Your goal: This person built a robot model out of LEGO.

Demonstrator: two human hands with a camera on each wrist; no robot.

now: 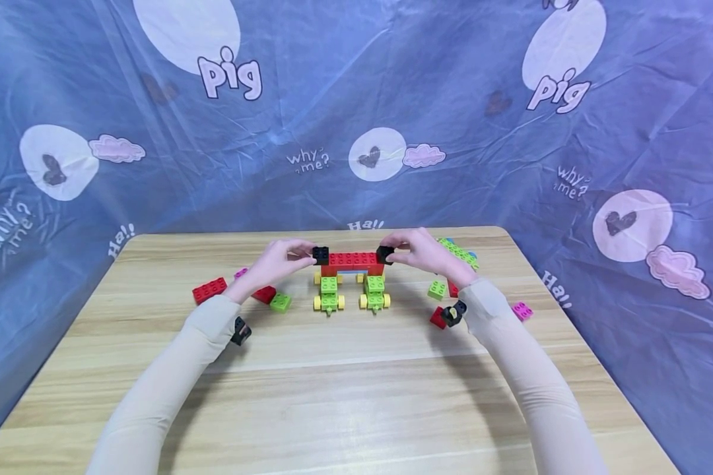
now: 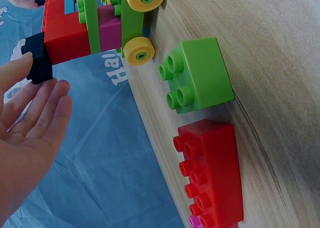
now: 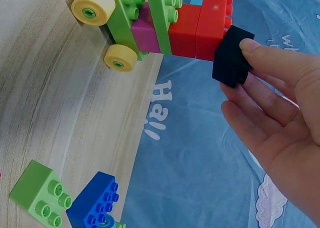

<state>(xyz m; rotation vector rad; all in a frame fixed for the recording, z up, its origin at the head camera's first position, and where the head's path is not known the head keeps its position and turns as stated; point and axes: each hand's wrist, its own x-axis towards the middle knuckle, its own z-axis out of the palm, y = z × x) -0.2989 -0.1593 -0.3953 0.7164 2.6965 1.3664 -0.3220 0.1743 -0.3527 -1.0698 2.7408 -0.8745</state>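
Note:
In the head view a brick build stands at the table's far middle: a long red top (image 1: 353,260) spans two green wheeled bases (image 1: 329,302) with yellow wheels. My left hand (image 1: 280,259) pinches a black brick (image 2: 37,58) between thumb and fingers, at the left end of the red top. At the opposite end, my right hand (image 1: 420,251) pinches another black brick (image 3: 232,55), which sits tilted against the red brick's upper corner. Under the red bricks, the wrist views show green bricks and a purple brick (image 3: 146,30) stacked on the wheeled bases.
Left of the build lie a green brick (image 1: 281,302) and red bricks (image 1: 210,290). To the right are a green brick (image 1: 436,290), a red brick (image 1: 438,318), a magenta brick (image 1: 522,311) and a studded green piece (image 1: 459,253). A blue brick (image 3: 95,203) shows in the right wrist view.

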